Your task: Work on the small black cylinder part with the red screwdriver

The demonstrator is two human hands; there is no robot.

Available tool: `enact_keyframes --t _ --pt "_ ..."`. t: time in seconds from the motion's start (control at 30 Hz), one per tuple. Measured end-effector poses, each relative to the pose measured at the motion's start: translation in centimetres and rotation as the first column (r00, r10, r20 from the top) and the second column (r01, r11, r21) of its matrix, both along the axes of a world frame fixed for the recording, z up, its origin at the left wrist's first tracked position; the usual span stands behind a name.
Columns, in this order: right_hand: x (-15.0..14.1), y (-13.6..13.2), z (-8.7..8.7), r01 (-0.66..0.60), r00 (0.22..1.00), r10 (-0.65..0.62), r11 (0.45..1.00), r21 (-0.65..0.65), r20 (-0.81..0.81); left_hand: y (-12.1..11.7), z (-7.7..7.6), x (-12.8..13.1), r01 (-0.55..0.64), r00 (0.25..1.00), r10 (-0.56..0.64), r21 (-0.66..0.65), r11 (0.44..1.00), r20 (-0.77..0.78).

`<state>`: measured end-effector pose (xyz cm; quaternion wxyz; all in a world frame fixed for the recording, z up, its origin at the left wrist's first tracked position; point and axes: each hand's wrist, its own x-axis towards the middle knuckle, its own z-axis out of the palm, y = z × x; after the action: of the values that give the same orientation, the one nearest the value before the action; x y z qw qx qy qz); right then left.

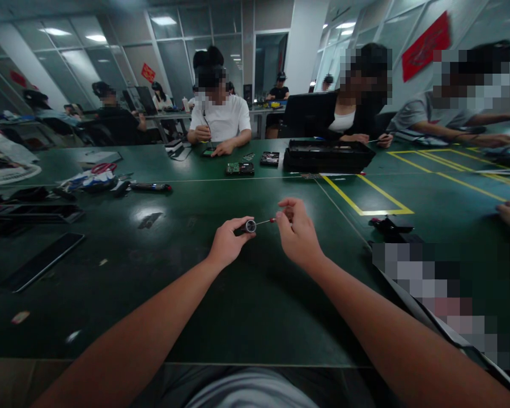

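Note:
Above the middle of the green table (255, 306), my left hand (229, 241) is closed around a small dark cylindrical part (250, 226) with a pale ring at its round end. That round end faces right and toward me. My right hand (296, 231) grips a thin screwdriver (272, 220) with a red handle, its fingers bent around the handle. The metal shaft points left and reaches the cylinder's rim; whether the tip sits inside it I cannot tell.
A black phone-like slab (46, 262) lies on the left, with tools and gloves (96, 178) behind it. Opened hard drives (239, 169) and a long black tray (329, 156) stand across the table. Co-workers sit opposite and at right. A pale sheet (425, 289) lies right of my arm.

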<state>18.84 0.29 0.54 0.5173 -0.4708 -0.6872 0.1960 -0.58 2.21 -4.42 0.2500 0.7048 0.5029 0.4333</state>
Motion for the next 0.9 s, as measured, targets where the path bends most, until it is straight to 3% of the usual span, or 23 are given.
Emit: enact_keyframes --t 0.13,0.17,0.23,0.33,0.4,0.5,0.63,0.9 --pt "-0.1 1.1 -0.9 -0.034 0.962 0.006 0.994 -0.1 -0.274 -0.3 0.3 0.0 0.019 0.999 -0.017 0.042 0.999 -0.031" --pt "0.0 1.6 -1.1 -0.054 0.922 -0.011 0.986 -0.157 -0.388 -0.4 0.5 0.1 0.031 0.998 -0.028 0.071 0.997 -0.048" --pt "0.2 2.4 -1.5 -0.127 0.77 -0.096 0.945 -0.3 -0.63 -0.6 0.8 0.2 0.051 0.996 -0.041 0.136 0.989 -0.08" --pt "0.5 3.2 -1.8 -0.153 0.657 -0.174 0.922 -0.355 -0.734 -0.8 1.1 0.3 0.05 0.994 -0.032 0.175 0.983 -0.105" --pt "0.4 3.1 -1.8 -0.079 0.678 -0.17 0.95 -0.301 -0.715 -0.8 1.1 0.4 0.034 0.994 -0.018 0.156 0.987 -0.108" --pt "0.2 2.6 -1.7 -0.007 0.77 -0.117 0.982 -0.191 -0.627 -0.7 1.2 0.3 0.007 0.995 0.006 0.129 0.992 -0.102" --pt "-0.1 1.9 -1.5 -0.01 0.857 -0.053 0.993 -0.119 -0.512 -0.6 1.1 0.3 -0.005 0.994 0.019 0.134 0.991 -0.104" --pt "0.2 1.4 -0.9 -0.027 0.918 -0.013 0.995 -0.095 -0.396 -0.8 1.2 0.4 -0.023 0.994 0.035 0.113 0.993 -0.103"
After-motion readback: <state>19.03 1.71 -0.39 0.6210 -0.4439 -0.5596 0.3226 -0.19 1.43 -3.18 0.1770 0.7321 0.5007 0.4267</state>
